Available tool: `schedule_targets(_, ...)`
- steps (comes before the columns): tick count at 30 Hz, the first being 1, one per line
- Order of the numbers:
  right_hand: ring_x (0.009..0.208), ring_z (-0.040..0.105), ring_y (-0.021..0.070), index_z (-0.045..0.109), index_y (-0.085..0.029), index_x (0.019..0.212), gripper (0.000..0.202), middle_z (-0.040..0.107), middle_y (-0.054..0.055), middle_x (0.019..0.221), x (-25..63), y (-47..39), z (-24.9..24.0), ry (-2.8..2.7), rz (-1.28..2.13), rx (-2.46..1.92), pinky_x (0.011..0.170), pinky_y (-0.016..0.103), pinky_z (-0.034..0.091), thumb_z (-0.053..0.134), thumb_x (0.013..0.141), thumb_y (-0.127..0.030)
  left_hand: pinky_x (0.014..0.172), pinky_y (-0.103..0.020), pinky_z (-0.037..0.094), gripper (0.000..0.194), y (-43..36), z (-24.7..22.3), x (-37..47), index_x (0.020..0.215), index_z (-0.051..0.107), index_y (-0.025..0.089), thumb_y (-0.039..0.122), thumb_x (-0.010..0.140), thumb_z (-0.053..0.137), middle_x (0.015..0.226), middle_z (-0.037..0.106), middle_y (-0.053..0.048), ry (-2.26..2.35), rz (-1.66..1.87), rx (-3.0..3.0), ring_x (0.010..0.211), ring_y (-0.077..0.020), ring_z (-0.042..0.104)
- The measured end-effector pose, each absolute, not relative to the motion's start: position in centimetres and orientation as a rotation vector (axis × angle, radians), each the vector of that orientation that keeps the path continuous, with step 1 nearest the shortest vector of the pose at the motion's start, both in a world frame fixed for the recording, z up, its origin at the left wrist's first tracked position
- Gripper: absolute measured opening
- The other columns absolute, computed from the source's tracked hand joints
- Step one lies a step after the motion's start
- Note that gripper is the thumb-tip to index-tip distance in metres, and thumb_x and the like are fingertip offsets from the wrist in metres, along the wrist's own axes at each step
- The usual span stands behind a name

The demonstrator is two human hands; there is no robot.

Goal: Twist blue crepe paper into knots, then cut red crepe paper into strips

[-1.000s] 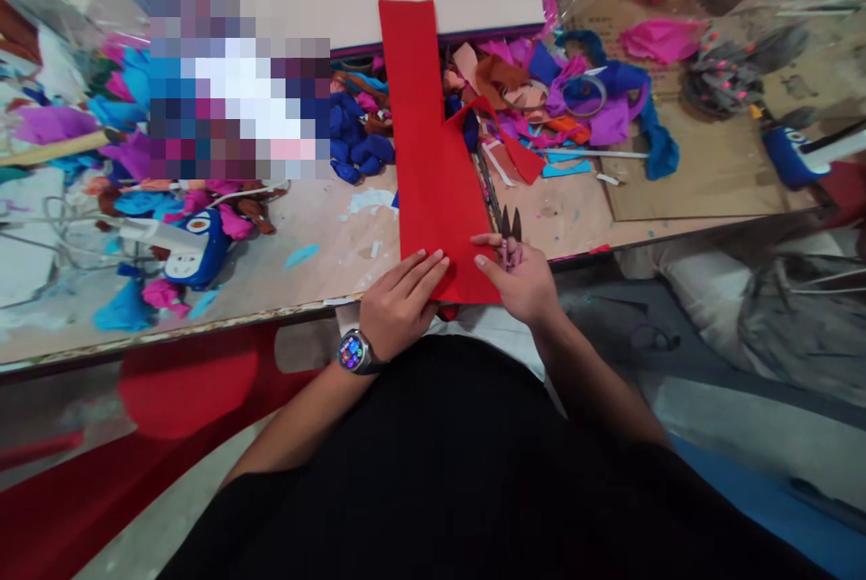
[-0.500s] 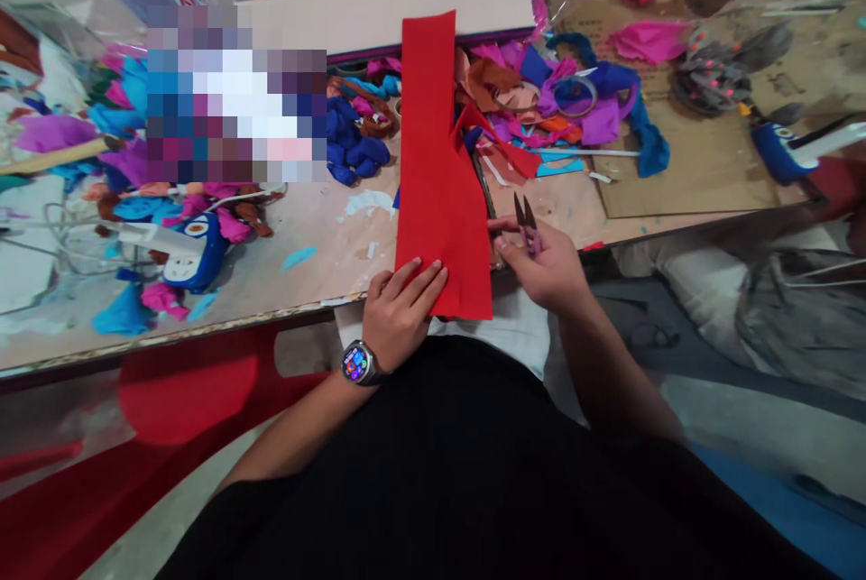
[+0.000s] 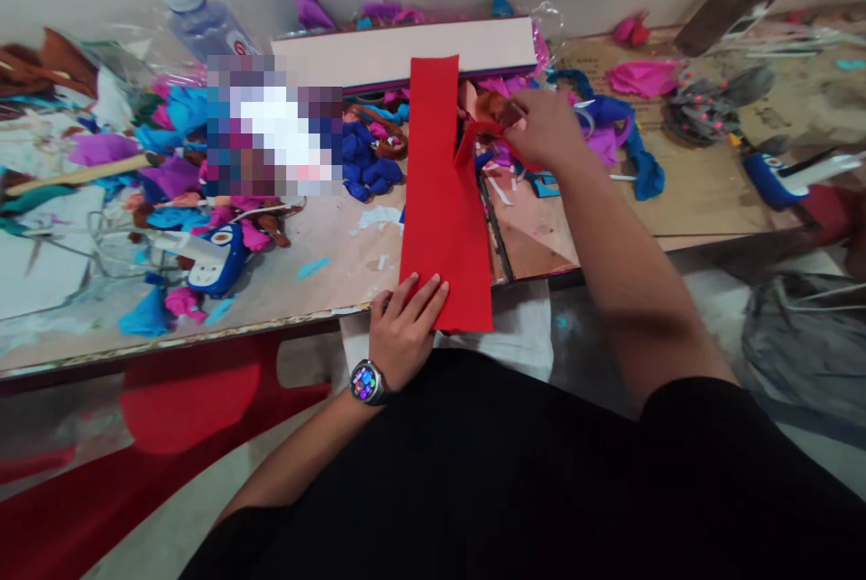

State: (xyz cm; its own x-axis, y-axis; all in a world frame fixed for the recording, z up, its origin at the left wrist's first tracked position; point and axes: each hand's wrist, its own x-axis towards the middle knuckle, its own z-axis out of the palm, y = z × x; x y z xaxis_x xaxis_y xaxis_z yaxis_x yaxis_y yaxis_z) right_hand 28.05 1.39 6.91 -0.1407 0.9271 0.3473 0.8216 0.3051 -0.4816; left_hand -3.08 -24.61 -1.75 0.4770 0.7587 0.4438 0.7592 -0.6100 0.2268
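Note:
A long red sheet (image 3: 439, 192), which looks like paper or felt, lies lengthwise in front of me and reaches over the table's front edge. My left hand (image 3: 406, 318) presses flat on its near end, fingers stretched out; a smartwatch is on that wrist. Partway along the sheet's right side is a cut, with a narrow red flap (image 3: 483, 133) folding away to the right. At this flap is my right hand (image 3: 545, 129), its fingers closed around small scissors (image 3: 512, 114), of which only a dark bit shows. Whether these fingers also touch the flap I cannot tell.
Crumpled coloured crepe scraps (image 3: 369, 161) lie on both sides of the sheet. Behind it is a long pale box (image 3: 406, 48), with a bottle (image 3: 209, 25) to the left. A blue-and-white power strip (image 3: 220, 264) with cords sits at left, flattened cardboard (image 3: 649, 192) at right.
My right hand has moved forward from beside the near part of the red sheet to the cut flap, carrying the scissors. My left hand still presses the near end. The view has tipped up slightly.

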Motion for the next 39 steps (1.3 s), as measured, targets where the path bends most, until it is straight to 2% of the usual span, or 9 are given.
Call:
schedule_targets(3,0.116,0.074,0.0271,0.077,-0.009,0.100,0.017,0.078,0.011,0.100,26.8,5.0,10.1,-2.213,0.034,-1.592,0.112,0.048,0.051,0.072,0.094,-0.024,0.107,-0.052,0.040,0.071,-24.7,-1.5,-2.8,0.162,0.053,0.029,0.010,0.094,0.058,0.153,0.066,-0.008,-1.411,-0.780,-2.713,0.142,-0.0362,0.062)
schedule_targets(5,0.116,0.076,0.0346,0.074,-0.011,0.084,0.021,0.074,0.008,0.086,25.3,8.2,11.3,-2.397,-0.095,-1.616,0.111,0.057,0.052,0.077,0.091,-0.031,0.107,-0.052,0.040,0.069,-24.8,-1.5,-2.7,0.161,0.054,0.028,0.011,0.094,0.057,0.154,0.066,-0.008,-1.412,-0.739,-2.712,0.142,-0.0365,0.062)
schedule_targets(10,0.125,0.068,0.0543,0.044,-0.021,0.054,0.056,0.071,0.011,0.081,20.7,13.0,10.3,-2.308,-0.028,-1.724,0.110,0.080,0.045,0.093,0.077,-0.036,0.107,-0.053,0.040,0.066,-25.0,-1.4,-2.4,0.161,0.053,0.026,0.012,0.097,0.055,0.157,0.063,-0.008,-1.431,-0.690,-2.692,0.144,-0.0364,0.060)
schedule_targets(14,0.128,0.067,0.0413,0.067,-0.021,0.090,0.015,0.072,0.013,0.125,20.9,10.1,9.2,-2.235,0.041,-1.585,0.116,0.073,0.046,0.079,0.088,-0.030,0.107,-0.053,0.040,0.068,-25.1,-1.0,-2.2,0.162,0.052,0.027,0.012,0.096,0.057,0.158,0.062,-0.009,-1.466,-0.652,-2.706,0.144,-0.0368,0.059)
schedule_targets(16,0.126,0.066,0.0382,0.069,-0.019,0.110,0.016,0.068,0.016,0.135,22.8,7.4,9.0,-2.195,0.012,-1.613,0.113,0.067,0.048,0.068,0.094,-0.022,0.107,-0.054,0.040,0.068,-25.1,-0.7,-2.2,0.162,0.052,0.026,0.013,0.096,0.058,0.159,0.061,-0.009,-1.468,-0.615,-2.717,0.144,-0.0370,0.058)
schedule_targets(19,0.102,0.069,0.0277,0.073,-0.014,0.100,0.012,0.076,0.015,0.105,26.2,3.1,8.6,-2.265,0.187,-1.733,0.103,0.049,0.051,0.071,0.093,-0.024,0.107,-0.055,0.040,0.068,-25.0,-0.5,-2.3,0.161,0.053,0.027,0.012,0.095,0.057,0.161,0.060,-0.008,-1.480,-0.569,-2.736,0.144,-0.0365,0.057)
schedule_targets(23,0.082,0.066,0.0176,0.077,-0.013,0.111,0.032,0.078,0.008,0.098,28.5,-1.0,6.9,-2.398,0.651,-1.738,0.080,0.032,0.047,0.083,0.085,-0.031,0.109,-0.054,0.038,0.069,-24.7,-0.4,-2.2,0.162,0.052,0.028,0.012,0.096,0.055,0.164,0.057,-0.006,-1.507,-0.505,-2.744,0.144,-0.0351,0.056)
schedule_targets(33,0.074,0.064,0.0195,0.077,-0.015,0.087,0.014,0.073,0.004,0.074,27.6,-3.2,4.3,-2.120,0.694,-1.802,0.072,0.030,0.045,0.069,0.076,-0.015,0.109,-0.053,0.037,0.068,-24.6,-0.2,-1.8,0.161,0.053,0.027,0.014,0.095,0.057,0.166,0.055,-0.004,-1.505,-0.478,-2.732,0.144,-0.0354,0.055)
schedule_targets(39,0.080,0.066,0.0193,0.076,-0.014,0.094,0.019,0.077,0.006,0.087,27.5,-3.6,4.4,-2.059,0.661,-1.755,0.075,0.031,0.047,0.073,0.078,-0.023,0.109,-0.053,0.039,0.073,-24.5,-0.3,-1.8,0.162,0.052,0.029,0.014,0.091,0.059,0.165,0.055,-0.006,-1.516,-0.508,-2.730,0.144,-0.0365,0.054)
